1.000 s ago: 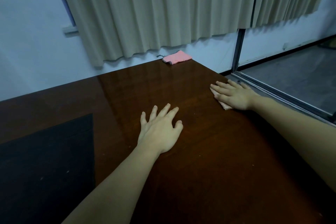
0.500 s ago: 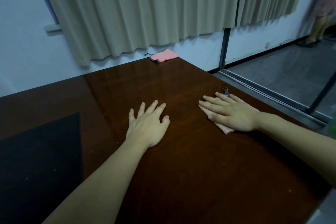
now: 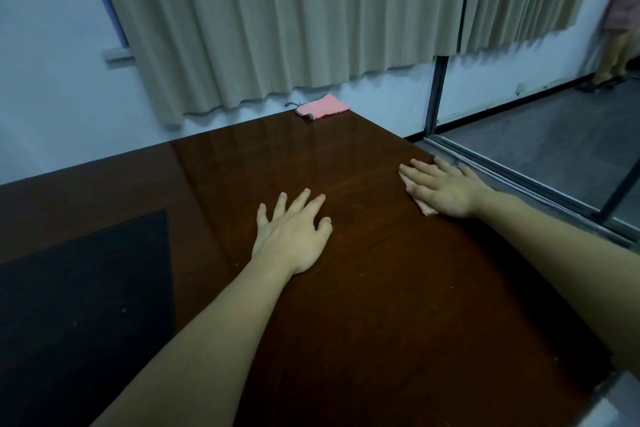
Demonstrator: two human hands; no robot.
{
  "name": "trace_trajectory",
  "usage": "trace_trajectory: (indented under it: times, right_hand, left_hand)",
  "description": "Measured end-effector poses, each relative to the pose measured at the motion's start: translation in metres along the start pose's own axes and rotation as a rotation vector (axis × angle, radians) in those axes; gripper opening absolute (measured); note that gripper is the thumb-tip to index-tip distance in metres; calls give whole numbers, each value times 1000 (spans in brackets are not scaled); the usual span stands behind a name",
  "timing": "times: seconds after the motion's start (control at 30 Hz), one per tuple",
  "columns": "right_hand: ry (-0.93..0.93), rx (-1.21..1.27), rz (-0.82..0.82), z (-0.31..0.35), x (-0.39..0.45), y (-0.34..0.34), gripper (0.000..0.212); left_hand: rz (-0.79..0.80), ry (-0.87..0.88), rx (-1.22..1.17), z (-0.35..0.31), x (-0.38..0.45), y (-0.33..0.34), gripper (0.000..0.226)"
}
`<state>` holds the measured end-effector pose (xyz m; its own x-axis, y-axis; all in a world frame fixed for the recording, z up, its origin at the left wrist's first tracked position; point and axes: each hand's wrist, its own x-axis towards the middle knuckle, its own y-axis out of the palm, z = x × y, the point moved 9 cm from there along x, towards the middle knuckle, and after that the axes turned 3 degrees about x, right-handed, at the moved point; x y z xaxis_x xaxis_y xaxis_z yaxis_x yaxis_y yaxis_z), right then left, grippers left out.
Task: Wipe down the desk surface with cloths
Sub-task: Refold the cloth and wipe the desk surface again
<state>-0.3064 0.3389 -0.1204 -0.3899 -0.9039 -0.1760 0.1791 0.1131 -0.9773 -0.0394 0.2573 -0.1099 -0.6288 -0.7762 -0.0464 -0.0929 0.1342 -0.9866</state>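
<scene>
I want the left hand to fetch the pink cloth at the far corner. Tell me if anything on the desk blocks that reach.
Nothing visible does. The left hand lies flat on the desk, and only bare glossy wood shows between it and the pink cloth at the far corner. The right hand presses a second cloth off to the side.

glossy wooden desk (image 3: pixel 346 305); pink fabric cloth (image 3: pixel 323 106)

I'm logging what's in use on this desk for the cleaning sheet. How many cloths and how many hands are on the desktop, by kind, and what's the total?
Cloths: 2, a pink cloth lying at the far edge, and a pale cloth under the right hand.
Hands: 2, the right hand flat on that cloth, the left hand flat on the bare desk.
Total: 4
</scene>
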Motion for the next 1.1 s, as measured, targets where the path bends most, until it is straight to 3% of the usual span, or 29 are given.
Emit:
trace_trajectory:
  times: [0.3,0.47,0.63,0.83,1.1]
  right_hand:
    - [-258,-32,47,57,-98,22,62]
    - [-242,-15,46,50,-94,23,60]
    - [-110,-7,16,28,-54,13,57]
    - [19,28,1,20,-32,6,59]
    - [-188,-35,28,63,-89,20,59]
  left_hand:
    - [-137,98,9,-12,-11,-18,48]
    - [-54,55,-82,-18,-21,-20,51]
    - [18,65,-76,-24,-35,-4,55]
    - [-14,65,-36,-22,-37,4,56]
    - [-17,60,-20,-23,-37,5,56]
